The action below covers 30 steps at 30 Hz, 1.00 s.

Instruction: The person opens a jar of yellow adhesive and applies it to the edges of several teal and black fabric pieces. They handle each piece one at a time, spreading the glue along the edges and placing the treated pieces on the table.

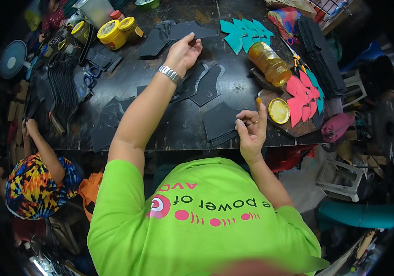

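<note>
- The left hand [184,53] is loosely curled over the far side of the counter [178,135], its thumb beside the near edge of a black cut panel [197,29]; I cannot tell whether it pinches that panel.
- The right hand [252,135] has its forefinger raised and thumb spread, the other fingers bent; it seems to grip nothing, and an amber smear [258,102] shows at the fingertip.
- Just left of it lies a small stack of black panels [221,120], flat near the counter's front edge.
- These panels look thin, light and bendable, neither heavy nor fragile; lifting 1 by a bare edge or corner should suit.
- The 2 pale-edged panels [210,86] at mid-counter may be tacky along their curved rims, so the plain middle seems the safer hold.
- The amber-filled jar [268,63] looks heavier and perhaps slick; its body offers a fuller grip.
</note>
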{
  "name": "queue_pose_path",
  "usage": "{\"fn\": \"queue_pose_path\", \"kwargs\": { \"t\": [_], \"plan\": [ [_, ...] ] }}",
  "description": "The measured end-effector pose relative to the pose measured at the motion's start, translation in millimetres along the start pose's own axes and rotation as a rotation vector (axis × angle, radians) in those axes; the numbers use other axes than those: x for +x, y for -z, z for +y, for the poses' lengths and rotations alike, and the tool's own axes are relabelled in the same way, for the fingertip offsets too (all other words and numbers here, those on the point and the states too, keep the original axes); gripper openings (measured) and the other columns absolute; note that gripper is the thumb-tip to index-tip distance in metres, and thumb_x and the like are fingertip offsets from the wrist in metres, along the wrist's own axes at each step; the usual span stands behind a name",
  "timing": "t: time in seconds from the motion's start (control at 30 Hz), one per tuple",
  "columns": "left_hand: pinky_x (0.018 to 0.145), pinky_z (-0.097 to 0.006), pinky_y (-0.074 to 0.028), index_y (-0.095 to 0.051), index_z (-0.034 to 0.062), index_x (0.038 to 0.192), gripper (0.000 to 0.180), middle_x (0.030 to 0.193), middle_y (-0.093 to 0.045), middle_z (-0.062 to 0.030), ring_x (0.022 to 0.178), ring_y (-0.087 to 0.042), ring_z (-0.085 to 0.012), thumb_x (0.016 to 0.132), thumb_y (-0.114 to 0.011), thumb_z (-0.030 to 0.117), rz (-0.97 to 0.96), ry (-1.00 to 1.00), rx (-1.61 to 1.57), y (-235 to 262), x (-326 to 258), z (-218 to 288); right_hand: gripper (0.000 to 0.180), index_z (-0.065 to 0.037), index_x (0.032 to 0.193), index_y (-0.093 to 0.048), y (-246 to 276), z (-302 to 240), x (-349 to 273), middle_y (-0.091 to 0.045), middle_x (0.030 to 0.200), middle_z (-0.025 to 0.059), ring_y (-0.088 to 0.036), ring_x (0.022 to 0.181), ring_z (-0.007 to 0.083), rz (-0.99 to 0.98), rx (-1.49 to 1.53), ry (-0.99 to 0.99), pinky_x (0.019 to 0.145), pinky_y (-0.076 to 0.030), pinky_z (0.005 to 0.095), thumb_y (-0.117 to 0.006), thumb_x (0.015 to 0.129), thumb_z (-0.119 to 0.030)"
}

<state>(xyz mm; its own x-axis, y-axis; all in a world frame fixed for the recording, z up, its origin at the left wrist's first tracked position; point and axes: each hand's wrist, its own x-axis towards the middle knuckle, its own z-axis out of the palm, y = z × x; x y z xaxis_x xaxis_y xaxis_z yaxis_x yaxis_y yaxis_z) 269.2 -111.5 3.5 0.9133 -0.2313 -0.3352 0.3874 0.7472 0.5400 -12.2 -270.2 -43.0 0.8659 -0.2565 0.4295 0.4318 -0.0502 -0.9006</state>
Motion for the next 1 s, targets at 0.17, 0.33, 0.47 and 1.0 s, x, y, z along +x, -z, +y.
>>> {"fn": "queue_pose_path", "kwargs": {
  "t": [0.17, 0.33, 0.47, 1.0],
  "plan": [
    [0.096, -0.04, -0.059, -0.049, -0.0108, 0.112, 0.015, 0.11, -0.057, -0.0201, 0.102, -0.063, -0.0309, 0.102, -0.054, -0.001, 0.108, -0.061, -0.154, -22, 64, -24, 0.08, -0.008, 0.16, -0.022, -2, -2, -2, -0.06, 0.108, 0.0096, -0.058, 0.092, 0.0125, 0.03, 0.048, -0.002, 0.083, -0.049, 0.0269, -0.061, 0.092, 0.008],
    [0.112, -0.046, -0.049, -0.038, -0.0188, 0.134, 0.038, 0.138, -0.049, -0.0339, 0.129, -0.054, -0.0439, 0.104, -0.048, 0.002, 0.083, -0.13, -0.089, -35, 79, -29, 0.082, -0.01, 0.161, -0.021, -3, -3, -2, -0.062, 0.105, 0.01, -0.059, 0.09, 0.0126, -0.006, -0.005, 0.048, 0.081, -0.05, 0.0264, -0.061, 0.092, 0.009],
    [0.116, -0.048, -0.044, -0.039, -0.0182, 0.137, 0.047, 0.136, -0.051, -0.0348, 0.128, -0.055, -0.0442, 0.101, -0.057, 0.006, -0.012, -0.002, 0.209, -37, 46, -19, 0.082, -0.01, 0.161, -0.021, -2, 0, -2, -0.062, 0.105, 0.0091, -0.058, 0.089, 0.0121, 0.024, 0.078, 0.034, 0.081, -0.049, 0.0257, -0.061, 0.092, 0.009],
    [0.099, -0.041, -0.043, -0.062, 0.0061, 0.129, 0.064, 0.124, -0.06, -0.0136, 0.116, -0.057, -0.033, 0.075, -0.086, 0.031, -0.383, -0.831, 1.929, 35, -211, -61, 0.075, -0.007, 0.157, -0.029, 16, -30, 25, -0.062, 0.105, 0.006, -0.055, 0.09, 0.0095, 0.109, -0.162, 0.071, 0.084, -0.046, 0.0247, -0.063, 0.091, 0.006]
  ]
}}
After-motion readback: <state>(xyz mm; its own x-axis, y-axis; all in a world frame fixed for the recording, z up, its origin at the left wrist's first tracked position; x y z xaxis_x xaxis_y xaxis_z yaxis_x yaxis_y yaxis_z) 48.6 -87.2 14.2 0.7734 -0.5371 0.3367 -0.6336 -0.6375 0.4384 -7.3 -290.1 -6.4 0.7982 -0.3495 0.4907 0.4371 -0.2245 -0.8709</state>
